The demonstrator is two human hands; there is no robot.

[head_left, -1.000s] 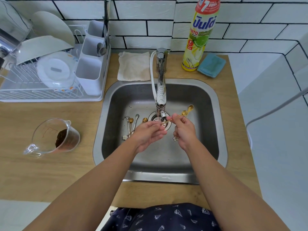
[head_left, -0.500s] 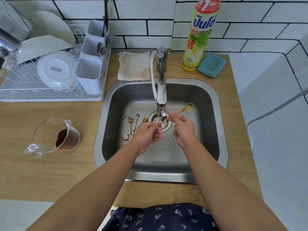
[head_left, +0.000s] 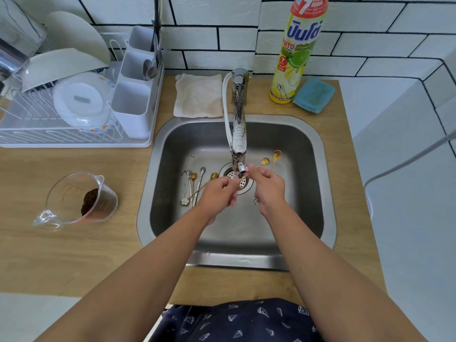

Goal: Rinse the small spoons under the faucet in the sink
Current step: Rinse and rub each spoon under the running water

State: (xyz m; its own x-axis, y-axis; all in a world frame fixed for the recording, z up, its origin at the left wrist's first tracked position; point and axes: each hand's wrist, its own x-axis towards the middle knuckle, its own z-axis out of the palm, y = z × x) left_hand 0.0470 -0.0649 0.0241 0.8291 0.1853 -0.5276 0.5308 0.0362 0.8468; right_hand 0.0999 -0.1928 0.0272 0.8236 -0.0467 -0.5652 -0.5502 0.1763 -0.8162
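Observation:
Two small gold spoons (head_left: 265, 161) are pinched in my right hand (head_left: 269, 186), their bowls pointing back right and their thin handles reaching toward the faucet spout (head_left: 240, 166). Water runs from the spout over the drain. My left hand (head_left: 219, 196) is curled shut in the stream, just left of the handle ends; I see nothing gripped in it. A flower charm (head_left: 256, 201) shows below my right hand. Several more small spoons (head_left: 193, 177), gold and silver, lie on the floor of the steel sink (head_left: 329, 193) to the left of the drain (head_left: 243, 183).
A white dish rack (head_left: 74, 141) with plates and a cutlery holder stands at the back left. A glass measuring cup (head_left: 79, 198) with brown residue sits left of the sink. Behind the sink lie a cloth (head_left: 198, 95), a dish-soap bottle (head_left: 296, 60) and a blue sponge (head_left: 313, 95).
Both hands have shifted slightly back, closer under the spout. My left fingers have come off the spoon handles and curled in the water.

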